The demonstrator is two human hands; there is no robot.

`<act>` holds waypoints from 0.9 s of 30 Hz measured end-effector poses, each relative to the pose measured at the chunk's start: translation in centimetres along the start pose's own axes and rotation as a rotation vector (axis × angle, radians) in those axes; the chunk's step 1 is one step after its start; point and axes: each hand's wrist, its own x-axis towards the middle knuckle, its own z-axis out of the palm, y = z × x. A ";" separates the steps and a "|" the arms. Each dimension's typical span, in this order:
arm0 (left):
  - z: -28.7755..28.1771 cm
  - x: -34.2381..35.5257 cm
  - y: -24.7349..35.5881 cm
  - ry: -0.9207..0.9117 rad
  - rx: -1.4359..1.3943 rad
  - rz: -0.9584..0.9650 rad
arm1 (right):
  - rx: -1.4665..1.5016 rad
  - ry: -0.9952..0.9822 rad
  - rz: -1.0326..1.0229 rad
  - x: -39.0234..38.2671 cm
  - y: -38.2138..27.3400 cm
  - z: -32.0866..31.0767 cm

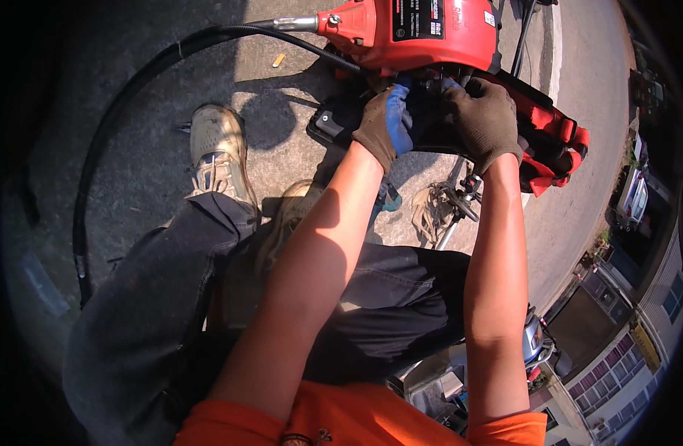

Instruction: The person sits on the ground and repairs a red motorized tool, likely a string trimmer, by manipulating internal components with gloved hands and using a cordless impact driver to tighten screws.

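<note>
A red engine unit [453, 44] with a black label panel, apparently a backpack brush cutter's motor, lies on the ground at the top of the view. Both my hands wear brown gloves with blue palms and reach to its dark lower side. My left hand [388, 125] is closed, its fingers curled at the engine's edge by the black cable. My right hand [486, 119] also has bent fingers, against the parts beside it. Whatever either hand grips is hidden by the gloves and shadow. A black frame [423, 134] with red straps [553, 152] lies under and beside the engine.
A long black flexible hose [107, 126] curves from the engine's metal coupling [295, 24] down the left side. My beige shoe [218, 137] is on the concrete. Below my hands lie a metal rod with fittings [460, 204] and a tan cloth-like bundle [428, 212]. A small yellow piece [279, 60] lies nearby.
</note>
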 end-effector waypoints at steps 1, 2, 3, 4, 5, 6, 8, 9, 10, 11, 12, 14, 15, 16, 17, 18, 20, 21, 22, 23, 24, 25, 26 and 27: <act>-0.3 -0.7 -0.1 -0.022 0.058 0.046 | 0.024 0.001 0.006 0.0 0.2 0.2; -1.0 -1.8 -0.2 -0.044 0.117 0.092 | 0.049 0.002 0.013 -0.1 0.5 0.5; -1.0 -2.9 -0.4 -0.073 0.177 0.135 | 0.070 0.011 0.022 -0.1 0.7 0.3; -1.2 -3.5 -0.7 -0.007 0.417 0.291 | 0.066 0.013 0.017 -0.1 0.4 0.2; -1.4 -3.9 -1.0 0.061 0.657 0.447 | 0.062 0.016 0.013 -0.3 0.0 0.0; -1.5 -4.2 -1.1 0.129 0.897 0.599 | 0.056 0.018 0.013 -0.5 -0.1 -0.1; -1.7 -4.2 -0.6 0.157 1.252 1.017 | 0.068 -0.009 0.025 -0.3 0.0 -0.2; -1.6 -4.5 -0.2 0.174 1.424 1.231 | 0.074 -0.026 0.029 -0.2 0.1 -0.2; -1.0 -4.9 0.2 0.147 1.551 1.162 | 0.073 -0.028 0.027 -0.1 0.2 -0.1; -0.6 -4.6 0.3 0.164 1.618 1.107 | 0.071 -0.029 0.025 0.0 0.4 0.0; -0.1 -3.9 0.7 0.183 1.682 1.052 | 0.069 -0.032 0.020 0.1 0.5 0.0; 0.3 -3.2 1.1 0.219 1.769 1.010 | 0.059 -0.018 0.025 0.1 0.6 0.4; 0.5 -2.9 1.3 0.230 1.794 1.025 | 0.054 -0.008 0.030 0.1 0.7 0.5; 0.6 -2.8 1.3 0.241 1.819 1.041 | 0.048 0.001 0.024 0.1 0.7 0.4; 0.7 -2.7 1.4 0.236 1.842 1.049 | 0.043 0.010 0.018 0.1 0.7 0.4; 0.6 -2.8 1.5 0.233 1.867 1.055 | 0.038 0.018 0.012 0.1 0.7 0.4; 0.6 -2.9 2.0 0.179 1.926 1.066 | 0.025 0.001 0.014 0.1 0.6 0.2; 0.5 -2.9 2.4 0.131 1.958 1.067 | 0.018 -0.011 0.014 0.1 0.6 0.1; 0.5 -2.8 2.6 0.082 1.989 1.067 | 0.016 -0.015 0.004 0.1 0.5 0.0; 0.5 -2.7 2.8 0.087 2.009 1.075 | 0.015 -0.019 -0.006 0.2 0.4 -0.1; 0.6 -2.7 2.9 0.089 2.028 1.082 | 0.013 -0.023 -0.014 0.1 0.4 -0.1; 0.7 -2.7 3.0 0.090 2.047 1.089 | 0.013 -0.010 -0.018 0.1 0.5 0.0; 0.8 -2.7 2.8 0.115 2.057 1.075 | 0.013 0.002 -0.023 0.0 0.6 0.1; 1.0 -2.6 2.7 0.144 2.067 1.064 | 0.014 0.015 -0.031 0.1 0.7 0.2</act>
